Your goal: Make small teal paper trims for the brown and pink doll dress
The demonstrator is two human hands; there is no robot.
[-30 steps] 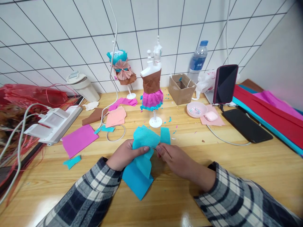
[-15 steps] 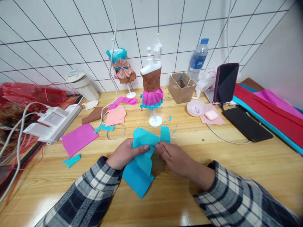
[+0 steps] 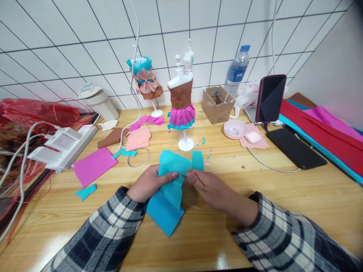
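I find the thumb and fingers of the left hand (image 3: 146, 183) grasping the turquoise paper (image 3: 172, 164), which hangs in front of me above the near middle of the table (image 3: 215, 241). The right hand (image 3: 210, 187) pinches a thin object close to the paper's right edge; I cannot identify it, nor confirm whether it touches the sheet. I judge work on this paper to be in progress: its edge is wavy, and it remains in the grip, unattached to anything else. Just beyond the right fingertips lies a small turquoise piece (image 3: 197, 161). Farther out, the nearer dress form (image 3: 181, 94) already bears a brown top and a purple skirt with blue trim, its shoulder bare white; I rate it partly dressed. The farther dress form (image 3: 146, 81) appears more fully covered, though a cable (image 3: 132, 81) crosses it. Hidden from me: the left fingers behind the paper, and whether the darker blue portion is a separate sheet. Both sleeves are cut off by the frame.
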